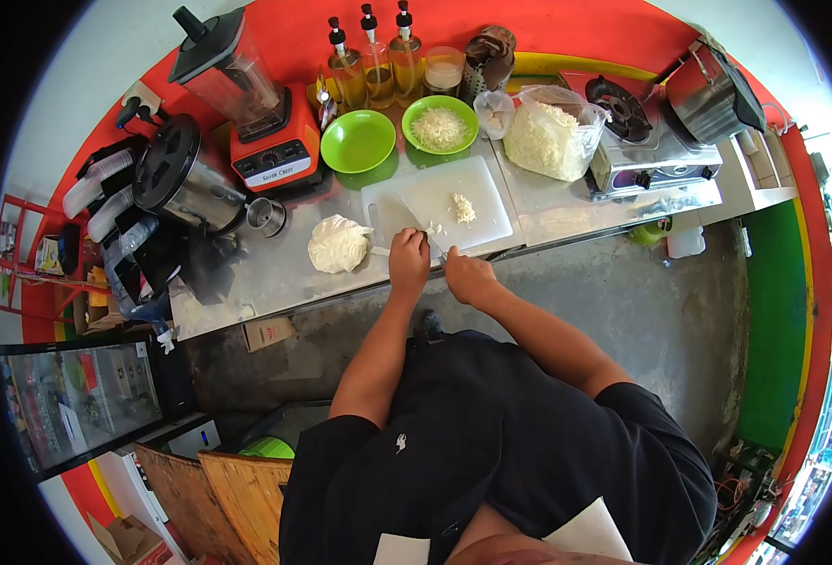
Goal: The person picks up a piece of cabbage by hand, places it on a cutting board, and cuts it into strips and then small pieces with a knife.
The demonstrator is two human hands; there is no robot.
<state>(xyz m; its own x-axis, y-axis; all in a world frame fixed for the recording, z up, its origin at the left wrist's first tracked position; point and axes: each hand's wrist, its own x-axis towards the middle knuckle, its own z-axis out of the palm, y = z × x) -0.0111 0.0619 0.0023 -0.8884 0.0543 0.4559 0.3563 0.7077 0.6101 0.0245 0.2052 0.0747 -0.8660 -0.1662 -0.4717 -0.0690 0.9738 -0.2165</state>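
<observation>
A white cutting board (487,193) lies on the metal counter, with a small heap of chopped pale food (463,208) and loose bits on it. My left hand (409,259) is closed at the board's front edge on a pale strip of food (379,250), whose end sticks out to the left. My right hand (470,277) is wrapped round the handle of a knife, just right of my left hand. The knife's blade (423,218) points away over the board. Left of my hands lies a crumpled white cloth or bag (339,244).
Behind the board stand an empty green bowl (358,141), a green bowl of shredded food (440,125) and pump bottles (377,71). A filled plastic bag (553,134) and gas stove (656,155) are right; a blender (275,141) and metal cup (265,217) left.
</observation>
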